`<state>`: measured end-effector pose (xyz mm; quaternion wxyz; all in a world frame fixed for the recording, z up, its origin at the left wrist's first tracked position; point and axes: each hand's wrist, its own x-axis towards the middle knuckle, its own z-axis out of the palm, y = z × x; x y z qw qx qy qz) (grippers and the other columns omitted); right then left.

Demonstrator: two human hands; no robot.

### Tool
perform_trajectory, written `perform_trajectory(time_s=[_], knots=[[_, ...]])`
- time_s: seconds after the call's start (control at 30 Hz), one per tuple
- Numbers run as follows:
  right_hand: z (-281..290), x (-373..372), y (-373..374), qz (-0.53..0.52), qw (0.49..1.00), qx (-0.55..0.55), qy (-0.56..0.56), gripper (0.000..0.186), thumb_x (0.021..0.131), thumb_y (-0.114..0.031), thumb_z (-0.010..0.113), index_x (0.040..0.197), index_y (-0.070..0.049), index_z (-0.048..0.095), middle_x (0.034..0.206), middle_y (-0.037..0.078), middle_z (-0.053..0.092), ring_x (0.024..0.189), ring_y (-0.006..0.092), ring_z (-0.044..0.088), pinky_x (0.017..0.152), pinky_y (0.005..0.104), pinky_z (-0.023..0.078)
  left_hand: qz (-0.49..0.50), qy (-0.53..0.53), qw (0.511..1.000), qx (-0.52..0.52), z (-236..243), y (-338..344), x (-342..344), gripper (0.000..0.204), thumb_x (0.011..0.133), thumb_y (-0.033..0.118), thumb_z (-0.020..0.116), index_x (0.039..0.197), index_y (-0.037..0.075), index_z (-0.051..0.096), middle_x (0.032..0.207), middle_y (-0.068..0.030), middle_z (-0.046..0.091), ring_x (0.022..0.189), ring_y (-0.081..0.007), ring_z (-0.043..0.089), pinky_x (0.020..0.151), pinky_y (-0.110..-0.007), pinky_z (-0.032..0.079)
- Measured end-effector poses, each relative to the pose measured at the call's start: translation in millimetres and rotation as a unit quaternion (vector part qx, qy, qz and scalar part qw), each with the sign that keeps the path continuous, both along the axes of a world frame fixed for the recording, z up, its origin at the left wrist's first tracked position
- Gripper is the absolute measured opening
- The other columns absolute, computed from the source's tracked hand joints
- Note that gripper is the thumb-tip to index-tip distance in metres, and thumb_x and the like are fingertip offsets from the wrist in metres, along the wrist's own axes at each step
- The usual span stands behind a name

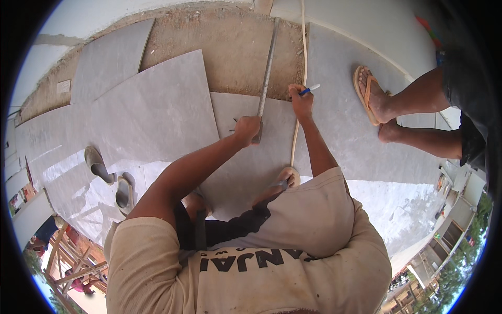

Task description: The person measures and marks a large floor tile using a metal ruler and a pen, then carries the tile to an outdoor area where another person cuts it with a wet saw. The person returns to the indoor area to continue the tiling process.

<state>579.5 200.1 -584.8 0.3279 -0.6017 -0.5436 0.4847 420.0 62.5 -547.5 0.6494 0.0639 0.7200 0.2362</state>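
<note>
My left hand (248, 131) is closed around the near end of a long, narrow metal straightedge (267, 68). The strip runs away from me across a grey tile (235, 112) and over bare, sandy ground (225, 44) toward the wall. In my right hand (301, 104) is a blue marker (305, 91), its pale end pointing right. That hand is at the tile's far right corner, beside the sandy strip. A cream cable (305, 49) passes by my right hand and runs down toward my foot.
Loose grey tiles (162, 107) lie overlapping at left. Another person's sandalled foot (374, 97) stands on the tiles at right. A pair of slip-on shoes (124, 192) rests at lower left. A white wall (355, 18) borders the far side.
</note>
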Motion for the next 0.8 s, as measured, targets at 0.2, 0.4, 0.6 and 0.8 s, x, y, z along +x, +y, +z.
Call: perform_trajectory(time_s=[0.2, 0.4, 0.6, 0.8], knots=[[8.5, 0.3, -2.5, 0.013, 0.998, -0.006, -0.059, 0.024, 0.084, -0.024, 0.069, 0.094, -0.002, 0.072, 0.075, 0.000, 0.065, 0.069, 0.0090, 0.058, 0.065, 0.0268, 0.046, 0.035, -0.028, 0.998, -0.043, 10.4, 6.8, -0.4, 0.029, 0.088, 0.027, 0.056, 0.100, 0.002, 0.065, 0.097, -0.0146, 0.062, 0.079, -0.0302, 0.064, 0.061, -0.053, 0.058], [22.1, -14.5, -4.2, 0.093, 0.974, -0.019, -0.207, 0.032, 0.084, -0.036, 0.068, 0.095, -0.007, 0.074, 0.074, 0.007, 0.066, 0.070, 0.0148, 0.061, 0.068, 0.0320, 0.048, 0.039, -0.056, 0.997, -0.046, 7.2, 8.1, -3.4, 0.028, 0.088, 0.027, 0.056, 0.100, 0.002, 0.064, 0.098, -0.0144, 0.061, 0.083, -0.0298, 0.063, 0.063, -0.055, 0.057], [22.8, -41.4, 6.3, 0.187, 0.970, -0.061, -0.142, 0.034, 0.082, -0.042, 0.069, 0.093, -0.010, 0.075, 0.075, 0.010, 0.068, 0.071, 0.0186, 0.063, 0.069, 0.0356, 0.049, 0.050, -0.052, 0.996, -0.059, 9.5, 10.6, -1.8, 0.026, 0.088, 0.025, 0.056, 0.101, 0.004, 0.063, 0.095, -0.0128, 0.060, 0.081, -0.0283, 0.061, 0.066, -0.055, 0.056], [-15.5, -44.3, 10.6, 0.185, 0.975, -0.088, -0.087, 0.033, 0.079, -0.039, 0.071, 0.091, -0.009, 0.075, 0.074, 0.011, 0.068, 0.071, 0.0195, 0.064, 0.068, 0.0357, 0.050, 0.041, -0.051, 0.995, -0.078, 12.2, 15.6, -1.3, 0.024, 0.088, 0.024, 0.055, 0.100, 0.004, 0.062, 0.095, -0.0130, 0.059, 0.082, -0.0290, 0.061, 0.066, -0.054, 0.056]])
